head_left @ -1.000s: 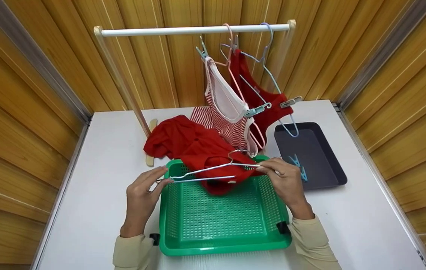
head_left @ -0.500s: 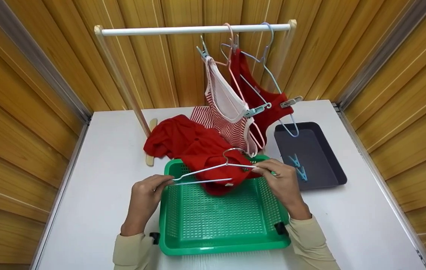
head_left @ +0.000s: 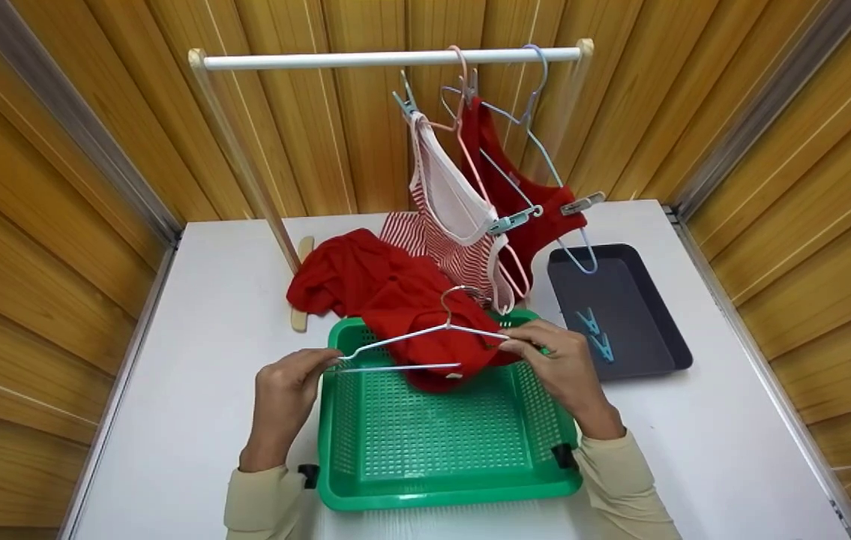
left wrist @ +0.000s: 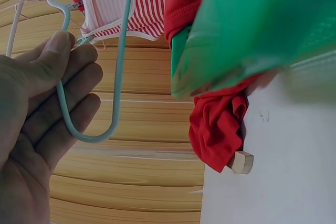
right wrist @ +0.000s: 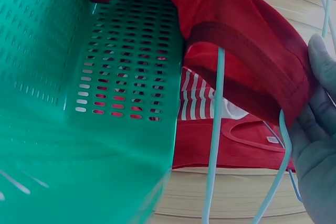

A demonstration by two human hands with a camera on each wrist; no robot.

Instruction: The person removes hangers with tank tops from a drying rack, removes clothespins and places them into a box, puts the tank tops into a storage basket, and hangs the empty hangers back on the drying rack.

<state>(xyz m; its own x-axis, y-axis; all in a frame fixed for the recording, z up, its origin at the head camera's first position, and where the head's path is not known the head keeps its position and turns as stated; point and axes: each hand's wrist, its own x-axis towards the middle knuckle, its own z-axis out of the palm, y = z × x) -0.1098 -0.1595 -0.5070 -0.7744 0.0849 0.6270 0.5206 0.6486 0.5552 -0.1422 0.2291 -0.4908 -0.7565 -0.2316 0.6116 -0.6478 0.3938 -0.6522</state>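
Note:
A pale blue hanger (head_left: pixel 400 367) spans both hands above the green basket (head_left: pixel 447 499), hook pointing away from me. My left hand (head_left: pixel 286 397) pinches its left end; in the left wrist view the thumb (left wrist: pixel 56 48) presses the wire against the fingers. My right hand (head_left: pixel 564 375) grips the right shoulder of the hanger with the edge of a red garment (head_left: pixel 388 285). In the right wrist view the hanger (right wrist: pixel 215 129) runs into an opening of the red garment (right wrist: pixel 257 45), which hides that end. The garment drapes over the basket's far rim onto the table.
Behind stands a rack with a white rod (head_left: pixel 335 62). On it hang a striped top (head_left: pixel 462 262) and a red top (head_left: pixel 537 206), held with clothespins on hangers. At right a dark tray (head_left: pixel 639 315) holds blue clothespins (head_left: pixel 596 337). Wood-patterned walls enclose the white table (head_left: pixel 208 315).
The hanger has shifted slightly left and its hook has tipped up. My right hand has moved a little left with the garment's edge; the left hand's fingers have closed in on the wire.

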